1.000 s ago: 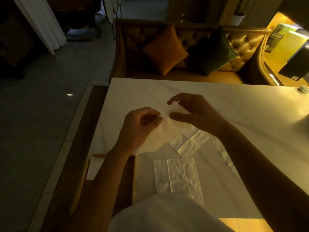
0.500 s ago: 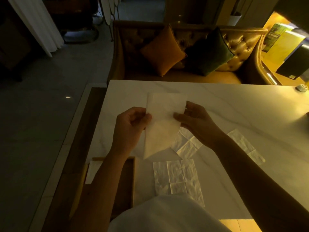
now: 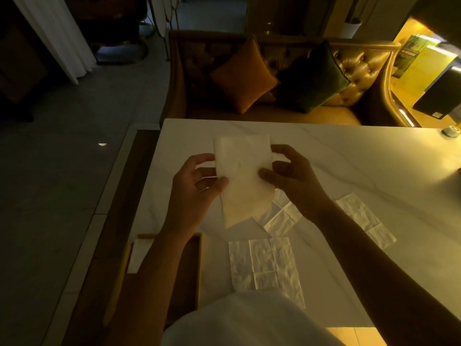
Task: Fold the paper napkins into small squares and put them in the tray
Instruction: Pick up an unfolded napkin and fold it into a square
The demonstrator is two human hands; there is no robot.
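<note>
Mid-fold on one napkin, held up over the table

Both hands are pinching the napkin in the air above the white table: left hand gripping its left edge, right hand clamping the right edge, fingers curled. Next it's probably needing another fold, corners lined up (flimsy paper). Three more are lying flat nearby, and the tray is sitting bottom left, holding one folded piece.

A dim lounge or café seating area: a white marble counter with a tufted golden leather sofa just beyond it, holding an orange cushion and a dark green cushion. Left of the sofa hangs a white curtain over a grey tiled floor.
</note>
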